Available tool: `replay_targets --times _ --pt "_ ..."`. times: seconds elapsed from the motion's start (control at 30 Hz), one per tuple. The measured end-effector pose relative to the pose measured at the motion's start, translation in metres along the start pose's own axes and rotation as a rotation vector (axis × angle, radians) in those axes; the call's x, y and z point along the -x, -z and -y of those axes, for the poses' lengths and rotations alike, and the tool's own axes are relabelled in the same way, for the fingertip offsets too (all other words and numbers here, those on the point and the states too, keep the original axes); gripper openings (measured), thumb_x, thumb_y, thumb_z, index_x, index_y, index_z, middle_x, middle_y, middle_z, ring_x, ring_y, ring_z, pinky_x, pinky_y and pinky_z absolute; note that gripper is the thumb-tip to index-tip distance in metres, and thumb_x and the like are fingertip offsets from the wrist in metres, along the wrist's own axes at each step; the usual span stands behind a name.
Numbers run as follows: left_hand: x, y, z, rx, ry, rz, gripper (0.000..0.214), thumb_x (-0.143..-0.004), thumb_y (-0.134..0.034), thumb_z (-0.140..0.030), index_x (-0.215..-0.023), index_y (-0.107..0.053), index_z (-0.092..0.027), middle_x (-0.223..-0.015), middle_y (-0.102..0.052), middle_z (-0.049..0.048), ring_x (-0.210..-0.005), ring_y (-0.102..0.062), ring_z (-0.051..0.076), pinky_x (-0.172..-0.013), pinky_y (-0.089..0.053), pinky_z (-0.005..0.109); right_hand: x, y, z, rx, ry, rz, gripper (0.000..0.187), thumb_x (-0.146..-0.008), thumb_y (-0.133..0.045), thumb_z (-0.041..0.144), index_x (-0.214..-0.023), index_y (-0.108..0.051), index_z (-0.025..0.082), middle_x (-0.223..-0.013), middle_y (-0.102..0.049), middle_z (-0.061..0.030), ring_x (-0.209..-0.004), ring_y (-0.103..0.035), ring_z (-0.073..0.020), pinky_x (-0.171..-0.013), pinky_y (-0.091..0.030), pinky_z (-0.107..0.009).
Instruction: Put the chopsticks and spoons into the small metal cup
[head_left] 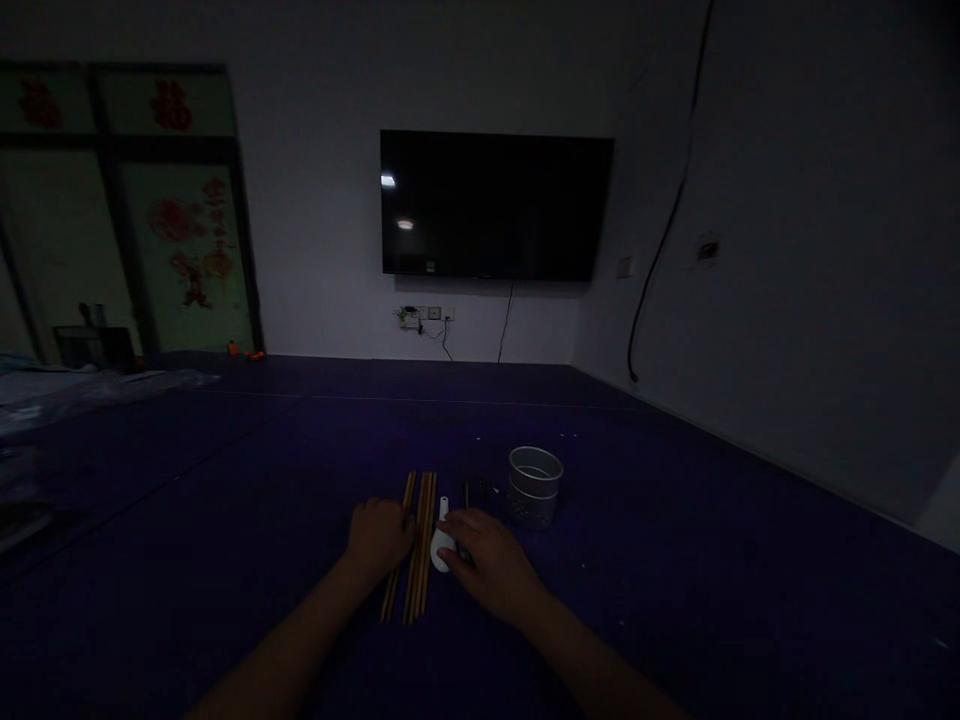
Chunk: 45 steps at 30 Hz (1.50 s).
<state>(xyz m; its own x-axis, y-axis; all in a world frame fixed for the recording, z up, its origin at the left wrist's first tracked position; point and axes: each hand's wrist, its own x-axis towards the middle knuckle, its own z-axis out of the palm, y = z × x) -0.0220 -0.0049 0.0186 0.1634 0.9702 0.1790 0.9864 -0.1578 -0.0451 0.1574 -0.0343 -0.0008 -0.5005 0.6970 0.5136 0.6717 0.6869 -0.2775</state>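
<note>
Several wooden chopsticks (422,560) lie lengthwise on the dark purple surface, in two groups a little apart. My left hand (379,541) rests over the left group, its fingers curled down onto those chopsticks; the fingertips are partly hidden. Just right of the chopsticks is a white soup spoon (442,548), its handle pointing away from me. My right hand (491,563) has thumb and fingers closed on the spoon's right side. Beyond that hand, thin dark-handled utensils (466,493) lie partly covered. To their right stands a round silver metal holder (533,488) with perforations low on its side.
Clear plastic sheeting (112,390) spreads over the far left of the surface. Small orange items (246,352) sit by the glass door. A television (495,205) hangs on the back wall, and a black cable (667,230) runs down the right wall.
</note>
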Motion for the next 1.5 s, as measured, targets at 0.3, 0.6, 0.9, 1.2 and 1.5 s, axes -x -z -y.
replay_targets --times 0.3,0.6,0.9,1.2,1.5 --pt "-0.0024 -0.0003 0.0006 0.007 -0.002 0.015 0.041 -0.088 -0.032 -0.032 -0.088 -0.069 -0.013 -0.090 -0.070 0.0155 -0.091 -0.064 0.028 -0.081 -0.046 0.038 -0.0003 0.0022 0.0019 0.013 -0.011 0.019 0.028 -0.087 -0.054 0.024 -0.114 -0.060 0.023 -0.113 -0.063 -0.0068 -0.104 -0.057 -0.0194 -0.089 -0.044 -0.033" --pt "-0.0054 -0.0015 0.0027 0.023 0.003 0.054 0.039 -0.088 -0.035 -0.032 -0.087 -0.069 -0.013 -0.091 -0.069 0.0152 -0.089 -0.065 0.027 -0.079 -0.047 0.036 -0.0002 0.0020 0.0016 -0.001 -0.006 0.015 0.029 -0.086 -0.055 0.024 -0.114 -0.061 0.023 -0.114 -0.063 -0.0072 -0.104 -0.057 -0.0204 -0.090 -0.045 -0.034" --pt "-0.0053 0.0012 0.0022 0.037 0.018 0.075 0.035 -0.086 -0.040 -0.034 -0.086 -0.069 -0.014 -0.090 -0.070 0.0131 -0.089 -0.065 0.024 -0.079 -0.046 0.031 0.0000 0.0003 -0.0002 0.006 0.006 0.016 0.027 -0.087 -0.054 0.025 -0.113 -0.061 0.023 -0.115 -0.062 -0.0070 -0.105 -0.057 -0.0196 -0.090 -0.045 -0.033" --pt "-0.0065 -0.0021 0.0037 0.052 0.022 0.076 0.035 -0.086 -0.039 -0.032 -0.089 -0.069 -0.014 -0.090 -0.071 0.0134 -0.091 -0.065 0.023 -0.081 -0.046 0.030 0.0004 0.0026 0.0025 -0.020 0.006 0.008 0.028 -0.086 -0.054 0.023 -0.114 -0.061 0.022 -0.113 -0.063 -0.0067 -0.103 -0.057 -0.0195 -0.090 -0.044 -0.034" --pt "-0.0077 -0.0035 0.0049 0.054 0.004 0.074 0.037 -0.087 -0.037 -0.031 -0.089 -0.069 -0.014 -0.090 -0.070 0.0142 -0.088 -0.066 0.023 -0.079 -0.046 0.030 0.0008 -0.0014 -0.0023 -0.006 0.019 0.004 0.028 -0.087 -0.054 0.025 -0.114 -0.060 0.021 -0.115 -0.063 -0.0073 -0.104 -0.057 -0.0196 -0.090 -0.045 -0.033"
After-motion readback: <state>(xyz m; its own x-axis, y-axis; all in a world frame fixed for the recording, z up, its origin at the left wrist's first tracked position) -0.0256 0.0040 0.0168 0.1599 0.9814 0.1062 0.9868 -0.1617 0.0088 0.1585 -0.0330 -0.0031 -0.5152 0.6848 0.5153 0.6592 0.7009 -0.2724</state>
